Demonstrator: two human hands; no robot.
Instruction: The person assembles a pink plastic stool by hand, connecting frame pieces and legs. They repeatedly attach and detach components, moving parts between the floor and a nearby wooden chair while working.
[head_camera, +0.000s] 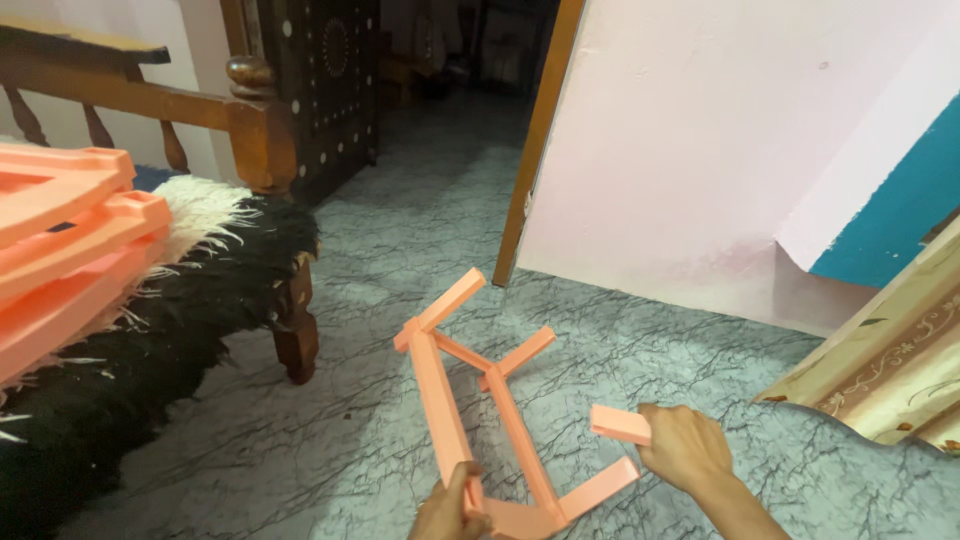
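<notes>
An orange plastic frame of long bars and short cross pieces stands tilted on the grey marbled floor in front of me. My left hand grips its near end at the bottom edge of the view. My right hand holds a short orange bar at the frame's right side. Whether this bar is joined to the frame is hidden by the hand.
More orange frames lie stacked on a black and white furry cover over a wooden bed at left. A pink wall and a doorway stand ahead. A patterned board leans at right.
</notes>
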